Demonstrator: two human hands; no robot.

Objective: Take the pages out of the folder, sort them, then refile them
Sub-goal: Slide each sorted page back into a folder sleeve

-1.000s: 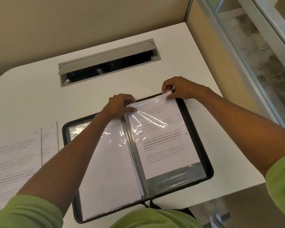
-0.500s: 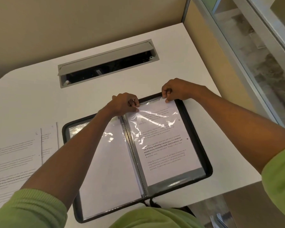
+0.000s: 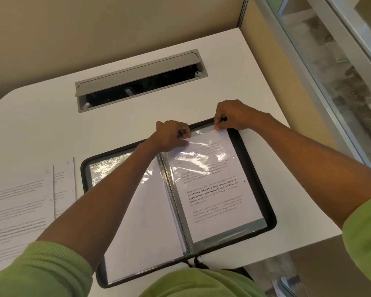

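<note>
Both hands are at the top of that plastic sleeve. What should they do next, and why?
Probably nudge the printed page a little lower into the sleeve. A bare grey strip of sleeve shows below the page, so it looks not fully seated, while the left hand and right hand pinch the sleeve's top edge.

One head-worn view looks steeply down, close over the white surface (image 3: 201, 99); partition wall fills the frame's top.
</note>
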